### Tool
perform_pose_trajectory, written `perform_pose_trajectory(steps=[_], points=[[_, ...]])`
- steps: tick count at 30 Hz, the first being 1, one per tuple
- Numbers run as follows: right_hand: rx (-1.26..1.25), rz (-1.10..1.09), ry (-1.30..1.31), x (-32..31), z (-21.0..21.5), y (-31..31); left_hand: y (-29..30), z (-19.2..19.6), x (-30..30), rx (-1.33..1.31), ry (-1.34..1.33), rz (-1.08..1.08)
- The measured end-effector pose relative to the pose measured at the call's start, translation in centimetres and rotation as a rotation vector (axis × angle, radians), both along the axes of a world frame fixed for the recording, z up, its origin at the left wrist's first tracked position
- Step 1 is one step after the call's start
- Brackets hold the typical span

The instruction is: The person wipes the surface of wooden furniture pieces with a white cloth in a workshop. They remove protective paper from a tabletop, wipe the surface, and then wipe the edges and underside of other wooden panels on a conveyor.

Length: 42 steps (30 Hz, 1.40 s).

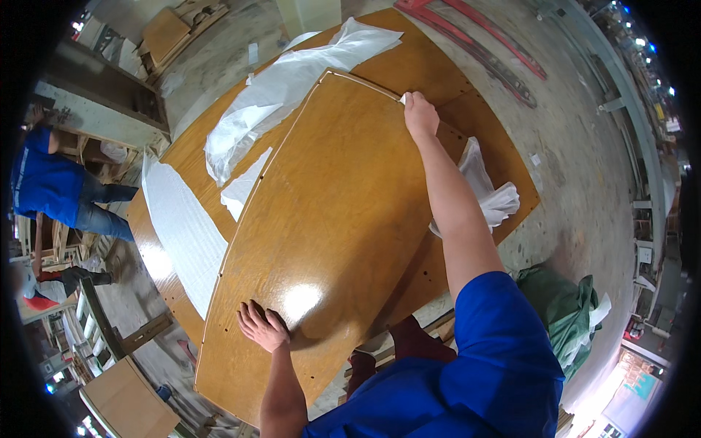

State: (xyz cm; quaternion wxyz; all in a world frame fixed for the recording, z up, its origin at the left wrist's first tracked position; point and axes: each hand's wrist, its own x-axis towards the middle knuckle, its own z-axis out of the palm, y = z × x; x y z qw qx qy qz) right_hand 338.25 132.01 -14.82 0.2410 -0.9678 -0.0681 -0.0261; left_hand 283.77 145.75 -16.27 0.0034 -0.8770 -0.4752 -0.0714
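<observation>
Glossy curved wood panel lies on top of a bigger brown panel of the same finish, w/ its far corner near the lower board's far edge and its near end overhanging toward the person.

Progress, as a judgement: protective film looks mostly off. The top face is bare and shiny w/ a bright glare spot near the near end. A crumpled clear plastic sheet lies bunched past the panel's far-left edge, a flat white foam sheet hangs over the lower board's left edge, and a small white scrap sits just beside the panel's left edge. A white bunched wrap lies by the right edge, partly behind the forearm. What seems left: the bit at the far corner, maybe the thin pale strip along the panel's rim.

Right hand is at the far corner, fingers closed, pinching a small white tab at the rim. Left hand is spread flat, palm down, pressing on the near-left part of the panel.

Panel look: honey-brown veneer, lacquered, long bowed sides, a few small drilled holes near its near end; no scratches I can make out.

Another person in blue stands well apart at the left.
</observation>
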Motion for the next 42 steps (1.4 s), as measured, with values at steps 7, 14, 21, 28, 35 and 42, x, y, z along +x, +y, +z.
perform_pose_trajectory(steps=[7, 14, 21, 28, 35, 42], points=[[0.019, -0.064, -0.006, -1.1, 0.2, -3.8, 0.0, -0.2, -0.1, 0.041, 0.005, -0.018], [-0.056, -0.135, -0.061, -2.4, 0.1, -10.0, 0.1, -0.4, -0.2, 0.06, -0.005, -0.026], [-0.004, -0.186, -0.084, -3.0, -0.5, -14.5, -0.1, -0.2, 0.0, 0.057, -0.006, -0.028], [-0.058, -0.166, -0.055, -2.8, -0.4, -14.8, -0.2, -0.4, -0.3, 0.045, -0.021, -0.02], [-0.008, 0.094, -0.105, -4.2, 1.8, -16.1, 0.0, 0.0, 0.4, -0.048, -0.128, 0.032], [0.824, 0.353, 0.875, -22.2, 1.9, -8.4, 0.1, -0.2, -1.8, 0.001, -0.211, 0.057]])
